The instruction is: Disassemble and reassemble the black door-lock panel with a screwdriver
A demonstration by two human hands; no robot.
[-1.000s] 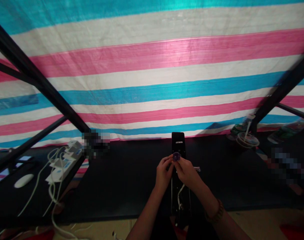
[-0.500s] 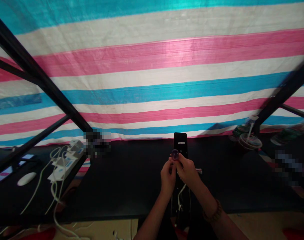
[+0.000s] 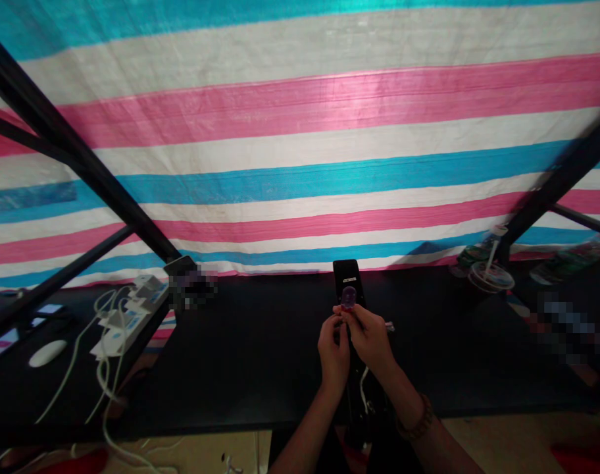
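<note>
A small purple, see-through thing with a rounded top (image 3: pixel 349 297) stands up from between my fingertips, above the black table. Its lower end is hidden by my fingers, and I cannot tell its exact kind. My right hand (image 3: pixel 370 334) pinches it near its base. My left hand (image 3: pixel 334 347) has its fingers curled together, meeting the right fingertips just under the purple thing; what they pinch there is hidden. Behind the hands lies a long black device (image 3: pixel 347 270) with a small white label, partly covered by them. A white cord (image 3: pixel 364 388) runs below my right wrist.
On the left are a white power strip (image 3: pixel 127 326) with tangled cables, a white mouse (image 3: pixel 48 353) and a lit phone (image 3: pixel 4 342). To the right stand a lidded cup with a straw (image 3: pixel 491 276) and a plastic bottle (image 3: pixel 468 257). A striped tarp (image 3: pixel 329 151) hangs behind.
The purple thing has tipped, so its side shows now instead of its round end. My hands stay together, with slight finger movement. The whole view has shifted a little.
</note>
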